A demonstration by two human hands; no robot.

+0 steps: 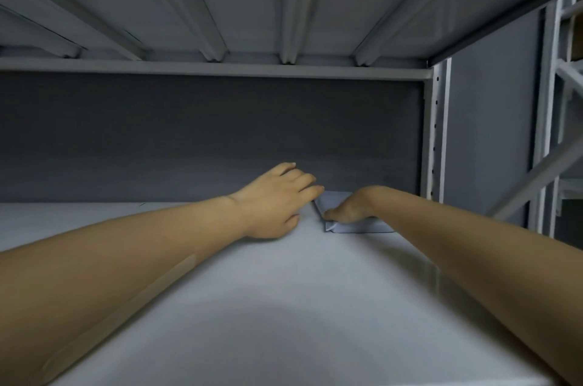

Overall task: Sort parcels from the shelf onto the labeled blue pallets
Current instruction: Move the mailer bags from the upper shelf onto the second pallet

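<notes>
Both my bare forearms lie nearest, stretched deep over the pale grey shelf board (284, 306). My left hand (277, 199) hovers with its fingers (307, 187) released and loosely spread, tips by the far left corner of the flat grey-white plastic mailer parcel (359, 228); I cannot tell if they touch it. The parcel lies flat at the back right of the board, close to the dark grey back panel (189, 139). My right hand (350, 212) rests on top, thumb along its near left edge. Those fingers are hidden, so I cannot tell whether they grasp or only press.

Thin, slick film offers little edge, I judge: a palm-only drag could let it slip or crumple. The ribbed metal deck (252, 7) overhead limits lifting, and the white perforated upright (437, 133) nearby could snag the parcel. No pallets are in view.
</notes>
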